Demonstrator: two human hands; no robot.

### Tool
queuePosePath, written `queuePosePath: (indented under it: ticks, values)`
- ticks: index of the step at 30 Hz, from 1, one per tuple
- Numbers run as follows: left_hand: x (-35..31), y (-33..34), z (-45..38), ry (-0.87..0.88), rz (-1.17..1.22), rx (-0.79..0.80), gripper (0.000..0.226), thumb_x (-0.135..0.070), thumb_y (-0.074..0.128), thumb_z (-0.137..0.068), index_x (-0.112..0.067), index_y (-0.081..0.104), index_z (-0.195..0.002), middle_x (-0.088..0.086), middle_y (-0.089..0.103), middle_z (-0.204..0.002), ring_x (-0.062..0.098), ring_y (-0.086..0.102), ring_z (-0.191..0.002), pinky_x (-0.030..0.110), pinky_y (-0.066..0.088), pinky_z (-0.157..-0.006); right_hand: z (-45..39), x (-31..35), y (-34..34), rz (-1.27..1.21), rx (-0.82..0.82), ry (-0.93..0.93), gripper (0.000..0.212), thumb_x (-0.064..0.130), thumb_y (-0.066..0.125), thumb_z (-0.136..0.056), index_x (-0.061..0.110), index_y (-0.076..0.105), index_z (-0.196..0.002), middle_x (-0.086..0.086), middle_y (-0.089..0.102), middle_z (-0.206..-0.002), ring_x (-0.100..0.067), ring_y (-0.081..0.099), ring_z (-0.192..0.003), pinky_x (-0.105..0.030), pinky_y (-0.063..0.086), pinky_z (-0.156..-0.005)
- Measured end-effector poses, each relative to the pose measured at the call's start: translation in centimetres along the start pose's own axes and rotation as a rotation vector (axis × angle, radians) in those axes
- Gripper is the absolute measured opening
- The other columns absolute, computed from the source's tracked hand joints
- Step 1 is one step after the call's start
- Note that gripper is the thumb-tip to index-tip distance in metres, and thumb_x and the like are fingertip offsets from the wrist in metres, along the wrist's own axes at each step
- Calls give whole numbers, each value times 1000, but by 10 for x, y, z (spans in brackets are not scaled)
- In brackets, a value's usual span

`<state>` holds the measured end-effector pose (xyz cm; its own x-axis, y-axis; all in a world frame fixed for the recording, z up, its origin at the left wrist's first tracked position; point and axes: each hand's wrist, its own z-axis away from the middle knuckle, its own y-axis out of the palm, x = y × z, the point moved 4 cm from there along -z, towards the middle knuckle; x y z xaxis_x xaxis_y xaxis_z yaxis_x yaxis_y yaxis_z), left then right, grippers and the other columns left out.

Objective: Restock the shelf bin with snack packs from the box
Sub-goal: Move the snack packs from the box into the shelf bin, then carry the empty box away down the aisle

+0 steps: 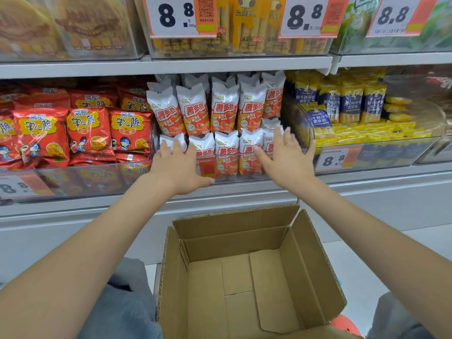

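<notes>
1. Nearest the camera stands a brown cardboard box [247,272], flaps up, its bare floor showing no packs; its near edge is cut off by the frame's bottom.
2. Grey trouser legs [127,302] flank the box, partly cut off, with an orange-red object [344,325] at the box's right corner, too little seen to identify.
3. The left hand [177,167] lies flat with straight fingers against the front of the clear shelf bin [230,165], an open grip holding nothing; it hides part of a price tag there.
4. The right hand [285,152], a ring on one finger, spreads its fingers open over the bin's right end, touching the packs.
5. The white-and-orange snack packs [225,111] fill the bin: five in the front upper row, about five below, more behind hidden. Their print reads 薯多脆.
6. Left, red snack bags [85,128] read 掌心脆; three front ones show fully.
7. Right, blue-and-yellow packs [352,104] are blurred.
8. Three upper price cards [176,15] read 8.8; two lower ones are hazy.
</notes>
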<state>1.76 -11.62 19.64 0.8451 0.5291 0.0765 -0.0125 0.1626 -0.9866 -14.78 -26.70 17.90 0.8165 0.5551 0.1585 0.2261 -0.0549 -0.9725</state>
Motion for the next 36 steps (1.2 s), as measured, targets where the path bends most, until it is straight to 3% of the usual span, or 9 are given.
queuePosePath:
  ticks: [8,15,21,23,25,27,28,33,36]
  values:
    - [13,8,-3,61,-47,32,104,-77,40,-79,-15,-1,-152,18,-6,-158,38,-3,-145,46,10,-118,-9,-5,5,108,115,-59,78,73,18,-89,29,11,-153,-13,8,-160,-34,28,-141,-64,-6,-111]
    - [15,11,-5,73,-36,34,104,-74,44,-80,-15,-1,-152,17,-6,-158,37,-4,-145,46,12,-118,-11,-5,6,128,127,-51,79,74,19,-88,31,11,-153,-11,6,-161,-36,28,-140,-64,-8,-110]
    - [24,15,9,150,21,-114,90,-56,52,-88,-10,7,-152,14,5,-159,29,4,-146,42,18,-117,5,-18,4,-78,38,-135,67,59,34,-95,29,15,-152,-8,7,-161,-25,6,-148,-58,-5,-114]
    - [27,13,18,212,47,-290,74,-40,57,-90,-7,24,-148,16,24,-153,31,21,-141,45,34,-109,19,-26,2,-158,-41,-177,61,51,38,-97,27,21,-150,-6,12,-160,-22,7,-148,-54,-4,-116]
    - [27,13,32,297,23,-484,52,-22,63,-86,-2,46,-132,18,49,-128,36,48,-116,46,50,-82,38,-38,2,-217,-128,-180,54,45,42,-97,24,31,-146,-7,28,-156,-23,22,-145,-52,2,-117]
    - [27,26,48,278,8,-592,35,-14,68,-80,-1,57,-110,15,56,-99,33,57,-85,37,48,-52,58,-51,7,-216,-169,-143,50,39,48,-95,19,38,-139,-10,49,-140,-30,44,-130,-52,17,-116]
    - [27,40,56,220,29,-599,33,-15,68,-80,-2,56,-107,14,55,-95,32,57,-80,33,43,-47,69,-58,12,-202,-155,-109,49,38,50,-94,17,40,-138,-10,53,-134,-32,50,-122,-52,25,-111]
    - [39,149,96,-289,312,-5,66,-47,59,-87,-3,34,-129,18,47,-126,36,51,-112,41,46,-83,134,-107,70,-198,229,277,78,52,55,-88,18,17,-146,-16,34,-147,-40,45,-125,-53,41,-100]
    - [48,199,106,-429,659,226,81,-48,71,-77,-2,33,-132,18,52,-127,36,54,-114,40,48,-87,166,-131,101,-312,411,482,94,47,65,-84,16,5,-149,-23,33,-148,-42,46,-125,-51,44,-99]
